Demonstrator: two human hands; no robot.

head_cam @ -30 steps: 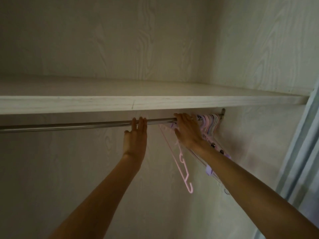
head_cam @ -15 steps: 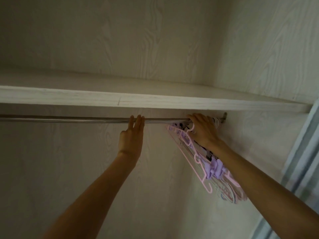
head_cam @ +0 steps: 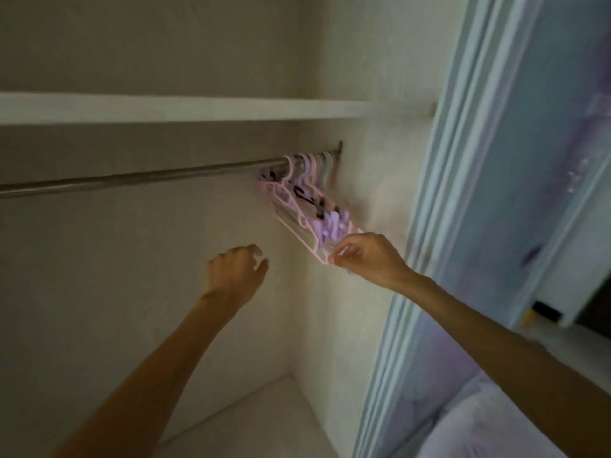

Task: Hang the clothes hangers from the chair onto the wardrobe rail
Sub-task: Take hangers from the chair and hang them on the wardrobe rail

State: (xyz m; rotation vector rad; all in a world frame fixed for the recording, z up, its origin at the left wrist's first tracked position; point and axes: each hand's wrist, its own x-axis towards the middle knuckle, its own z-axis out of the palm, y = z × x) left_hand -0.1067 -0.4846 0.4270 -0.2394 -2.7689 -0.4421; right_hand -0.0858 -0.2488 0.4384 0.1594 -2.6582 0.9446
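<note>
A metal wardrobe rail (head_cam: 139, 179) runs under a white shelf (head_cam: 185, 109). Several pink and purple plastic hangers (head_cam: 299, 200) hang bunched at the rail's right end, close to the side wall. Their lower ends slant toward me. My right hand (head_cam: 367, 257) pinches the bottom end of the hanger bunch between thumb and fingers. My left hand (head_cam: 236, 274) hovers below the rail with loosely curled fingers, holding nothing and touching nothing. The chair is out of view.
The wardrobe's pale side wall (head_cam: 357, 292) stands right behind the hangers. A light blue sliding door frame (head_cam: 439, 226) rises at the right. The wardrobe floor (head_cam: 251, 421) lies below.
Both hands have come down off the rail. My right hand slid from the hooks to the bunch's lower end; my left hand dropped free. The view swung down and right.
</note>
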